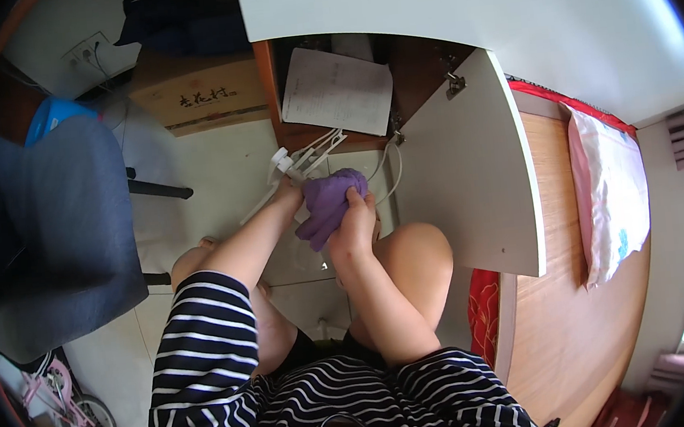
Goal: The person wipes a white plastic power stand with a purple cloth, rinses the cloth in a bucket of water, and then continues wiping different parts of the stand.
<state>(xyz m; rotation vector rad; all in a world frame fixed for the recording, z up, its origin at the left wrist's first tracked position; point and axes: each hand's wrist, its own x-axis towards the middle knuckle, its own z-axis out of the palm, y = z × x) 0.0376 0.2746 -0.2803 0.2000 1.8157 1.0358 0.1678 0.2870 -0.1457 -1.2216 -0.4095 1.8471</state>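
right hand (pixel 353 227): frame centre, fingers closed round the lower end of a bunched purple cloth (pixel 329 200), clenched grip
left hand (pixel 286 191): just left of the cloth, touching its upper-left edge; fingers hidden behind cloth and white plastic, can't tell if closed on anything
purple cloth: centre frame, held above the pale tiled floor (pixel 214 168), in front of the open cabinet, between both hands, wadded not spread
white plastic hanger (pixel 304 158): upper centre, right at the left hand, thin arms poking up and left; touching or just beside the cloth, contact unclear
white cord (pixel 394 171): loops down right of the cloth, near the cabinet door (pixel 470 176) edge
cabinet interior: upper centre, sheet of paper (pixel 336 90) lying inside on the wooden shelf
posture: person squatting, knees either side of the hands, striped shirt at bottom of frame
surroundings: dark blue chair (pixel 56 233) left, cardboard box (pixel 195 96) upper left, wooden bed (pixel 586 272) with pillow (pixel 611 187) right, small pink bicycle (pixel 72 404) lower left
risk 1: cloth could snag on the hanger arms, cause: both bunched at the same spot
risk 2: cord could get dragged, cause: it hangs close to the right wrist
risk 3: door swings into knee or elbow, cause: it stands open right beside the right arm
risk 4: cloth slips to the floor, cause: only one end is clamped
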